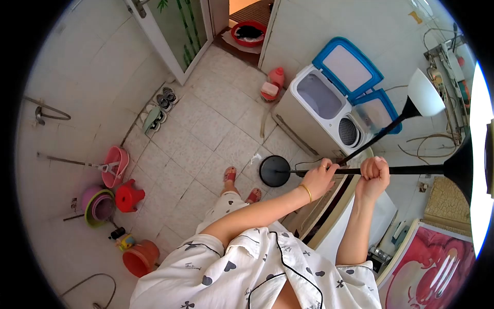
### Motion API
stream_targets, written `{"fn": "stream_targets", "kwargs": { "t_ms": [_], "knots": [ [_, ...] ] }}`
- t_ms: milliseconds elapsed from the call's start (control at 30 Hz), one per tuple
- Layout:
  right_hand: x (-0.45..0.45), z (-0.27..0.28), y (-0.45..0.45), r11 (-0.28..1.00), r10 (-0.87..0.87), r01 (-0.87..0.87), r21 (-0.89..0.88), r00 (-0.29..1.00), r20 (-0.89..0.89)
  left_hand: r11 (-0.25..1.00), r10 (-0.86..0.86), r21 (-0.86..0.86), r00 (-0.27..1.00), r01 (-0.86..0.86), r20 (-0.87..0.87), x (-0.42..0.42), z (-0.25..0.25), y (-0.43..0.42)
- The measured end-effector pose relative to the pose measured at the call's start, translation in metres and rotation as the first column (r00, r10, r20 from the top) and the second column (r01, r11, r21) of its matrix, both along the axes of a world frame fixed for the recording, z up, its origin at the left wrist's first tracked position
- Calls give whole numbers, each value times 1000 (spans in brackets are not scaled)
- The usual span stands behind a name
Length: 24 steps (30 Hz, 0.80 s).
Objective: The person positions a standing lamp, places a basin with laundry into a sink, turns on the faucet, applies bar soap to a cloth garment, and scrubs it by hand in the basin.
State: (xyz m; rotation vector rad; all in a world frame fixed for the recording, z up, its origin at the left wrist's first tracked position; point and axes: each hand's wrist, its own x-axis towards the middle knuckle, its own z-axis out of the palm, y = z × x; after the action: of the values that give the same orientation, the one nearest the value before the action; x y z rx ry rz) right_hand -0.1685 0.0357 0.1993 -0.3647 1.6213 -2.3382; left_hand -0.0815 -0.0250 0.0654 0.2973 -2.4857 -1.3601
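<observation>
1. Far left: pink bucket [116, 166], red stool [130, 195] and orange bucket [140, 258] sit on the floor near the wall, well apart from your hands
2. Your red sandals [230, 174] are just left of the round black base [274, 171]; base is on the floor, probably the heavy part, so expect the weight down low
3. Your left hand [320, 178]: fingers curled round the floor lamp [417, 170] about where pole and side arm meet; how tight, can't tell
4. Washing machine [329, 123] is beyond the lamp, both lids up; mind the side arm, it slants across in front of it
5. Your right hand [374, 175]: closed in a fist round the main pole, higher up than the left; pole looks slim, stiff and smooth, might turn in a loose grip; best hold is here, on straight tube
6. White side shade [426, 93]: likely light and thin, easy to crack or dent; don't lift by it
7. Far right: big shade [459, 170], close to camera and partly cut off; makes the lamp top-heavy to tilt, I'd guess, so keep hands on the pole
</observation>
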Motion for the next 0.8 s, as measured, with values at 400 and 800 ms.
{"fn": "stream_targets", "kwargs": {
  "t_ms": [400, 800],
  "knots": [
    [-14, 7, -166, 969, 245, -245, -35, 970, -6, 979, 163, -122, 986, -164, -16, -16, 5, -167],
    [-45, -32, -333, 903, 425, -424, 64, 905, 1, 984, 110, 133, 989, -122, 95, -23, -23, -324]
  ]
}}
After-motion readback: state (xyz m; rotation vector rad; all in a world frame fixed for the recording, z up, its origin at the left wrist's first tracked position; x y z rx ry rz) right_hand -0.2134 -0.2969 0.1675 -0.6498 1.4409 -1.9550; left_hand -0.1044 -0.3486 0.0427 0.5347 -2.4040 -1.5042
